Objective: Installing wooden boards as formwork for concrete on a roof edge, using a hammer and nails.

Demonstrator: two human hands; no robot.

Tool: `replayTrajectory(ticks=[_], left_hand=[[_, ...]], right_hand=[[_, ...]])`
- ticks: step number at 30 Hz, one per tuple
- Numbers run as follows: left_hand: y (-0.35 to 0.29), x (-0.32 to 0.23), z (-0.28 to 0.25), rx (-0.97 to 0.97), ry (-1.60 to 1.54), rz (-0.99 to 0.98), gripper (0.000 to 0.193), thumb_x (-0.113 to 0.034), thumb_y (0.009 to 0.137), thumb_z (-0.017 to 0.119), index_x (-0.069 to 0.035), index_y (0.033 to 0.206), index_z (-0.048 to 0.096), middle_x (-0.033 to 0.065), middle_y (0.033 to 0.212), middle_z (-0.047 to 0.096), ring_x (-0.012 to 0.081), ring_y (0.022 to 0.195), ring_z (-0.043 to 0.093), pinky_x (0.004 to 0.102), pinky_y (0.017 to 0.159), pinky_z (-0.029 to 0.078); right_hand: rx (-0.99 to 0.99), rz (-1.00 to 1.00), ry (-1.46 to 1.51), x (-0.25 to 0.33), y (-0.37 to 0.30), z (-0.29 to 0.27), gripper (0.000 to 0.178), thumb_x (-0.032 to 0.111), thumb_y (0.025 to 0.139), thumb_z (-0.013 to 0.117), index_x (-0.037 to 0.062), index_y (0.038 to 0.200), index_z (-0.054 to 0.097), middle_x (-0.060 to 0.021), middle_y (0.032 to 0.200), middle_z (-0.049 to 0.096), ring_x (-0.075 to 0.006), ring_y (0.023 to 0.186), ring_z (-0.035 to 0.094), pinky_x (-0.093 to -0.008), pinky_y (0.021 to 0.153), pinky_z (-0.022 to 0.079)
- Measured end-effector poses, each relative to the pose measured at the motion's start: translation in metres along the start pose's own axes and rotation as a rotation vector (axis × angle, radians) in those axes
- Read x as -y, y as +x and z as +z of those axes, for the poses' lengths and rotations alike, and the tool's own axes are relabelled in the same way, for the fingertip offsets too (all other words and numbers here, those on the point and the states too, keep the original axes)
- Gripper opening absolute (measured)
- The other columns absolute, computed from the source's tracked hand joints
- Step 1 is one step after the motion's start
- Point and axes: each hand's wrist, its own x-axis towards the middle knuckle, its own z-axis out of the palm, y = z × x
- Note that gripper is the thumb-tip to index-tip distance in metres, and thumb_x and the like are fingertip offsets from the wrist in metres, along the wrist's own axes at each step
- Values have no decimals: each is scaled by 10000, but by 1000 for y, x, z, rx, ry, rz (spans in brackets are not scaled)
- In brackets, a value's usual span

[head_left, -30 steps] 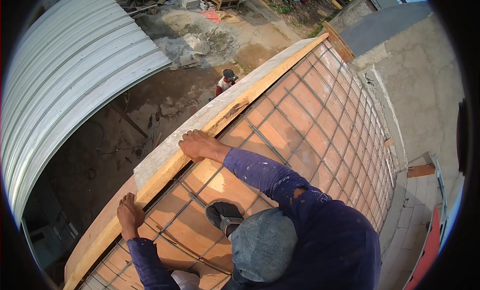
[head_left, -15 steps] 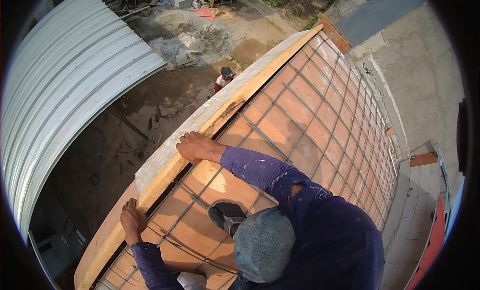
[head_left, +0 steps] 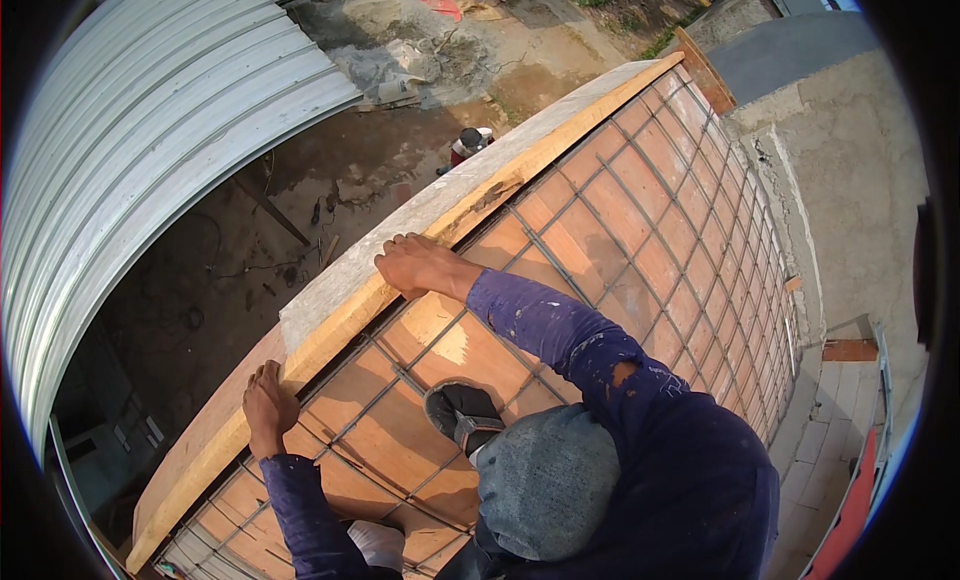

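Both of my hands grip the long timber edge board (head_left: pixel 340 337) that borders a plywood deck (head_left: pixel 435 332). My left hand (head_left: pixel 270 410) is closed over it at the lower left, with fingers hooked on the outer side. Farther up and to the right, my right hand (head_left: pixel 420 266) wraps over the same board, its fingertips at the pale outer panel (head_left: pixel 330 292). A grid of steel rebar (head_left: pixel 548 252) lies on the deck inside the board. My dark shoe (head_left: pixel 455 410) rests among the bars beneath my bent denim knee (head_left: pixel 548 480).
Beyond the board the deck drops to ground far below, where a person (head_left: pixel 470 145) is. A curved corrugated metal roof (head_left: pixel 190 110) stands at the left. To the right are a concrete wall (head_left: pixel 840 180) and a tiled ledge (head_left: pixel 815 430).
The view has shifted, so the deck and roof sit slightly farther right and lower. Both hands keep their grip on the board. The person below has bent or turned.
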Motion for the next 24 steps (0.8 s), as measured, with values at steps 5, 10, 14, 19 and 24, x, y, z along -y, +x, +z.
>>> replayTrajectory(ticks=[5,10,14,19,24], left_hand=[[0,5,0,-16,2,25,308,-2,682,552,-37,988,553,186,996,627,390,993,588,470,863,480],[1,12,2,-22,20,66,273,-3,706,519,-43,973,562,189,952,635,398,931,612,477,813,493],[5,12,-6,13,30,71,293,-3,699,522,-47,981,592,198,966,653,404,937,618,472,813,493],[14,4,-23,127,16,47,388,-37,688,554,-47,1071,621,206,1055,654,404,1005,608,457,851,492],[16,12,-32,186,41,71,509,-32,664,569,-44,1172,608,226,1091,647,412,1021,607,457,881,492]], right_hand=[[28,-22,13,2,3,-3,346,67,693,719,-1,1030,676,-192,1161,618,-336,1126,572,-395,952,463],[212,-42,-56,7,8,-18,293,21,721,629,-17,1008,672,-193,1107,650,-338,1071,603,-395,894,499],[295,5,-27,7,16,-26,246,21,706,641,-8,943,700,-182,1033,685,-338,984,651,-409,788,530],[453,38,-17,2,25,-38,187,11,667,704,-19,852,711,-186,929,695,-348,877,676,-420,705,534],[438,19,-58,10,21,-57,168,20,662,718,9,830,730,-171,914,701,-324,877,681,-419,741,533]])
